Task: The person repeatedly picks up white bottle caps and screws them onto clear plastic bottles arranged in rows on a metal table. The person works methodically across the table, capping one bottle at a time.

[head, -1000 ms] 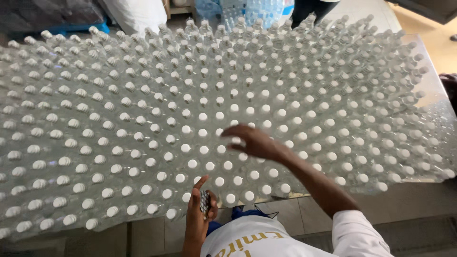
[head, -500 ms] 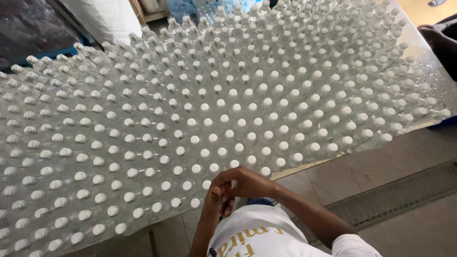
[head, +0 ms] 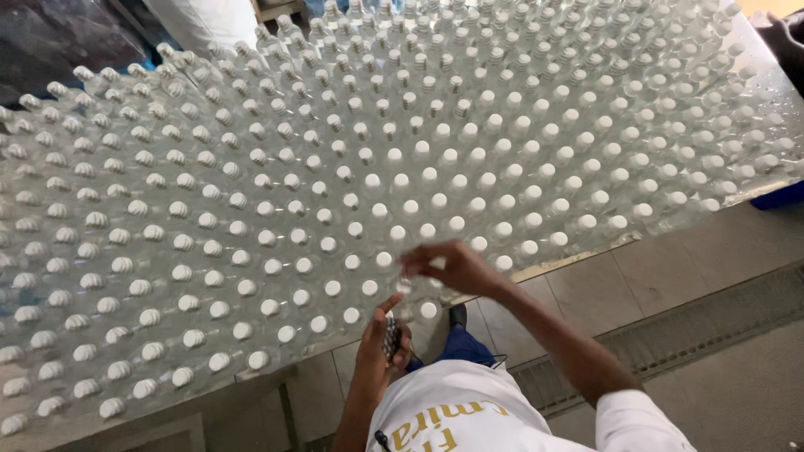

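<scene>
A wide table is packed with several rows of clear plastic bottles (head: 402,184) with white caps. My right hand (head: 448,266) hovers over the front row near the table's near edge, fingers pinched on a small white cap (head: 412,268). Close to my chest, my left hand (head: 381,345) is closed around a small dark ribbed object (head: 391,339), just below the front bottles. A capped bottle (head: 429,310) stands right under my right hand.
The table's front edge (head: 578,255) runs diagonally above a tiled floor (head: 670,285) with a metal drain grate (head: 712,326). A blue bin (head: 783,195) sits at the right. Another person's hand (head: 783,33) shows at the top right corner.
My right hand came back from reaching over the bottles to my left hand, then moved out again to the front row. The view shifted left and down.
</scene>
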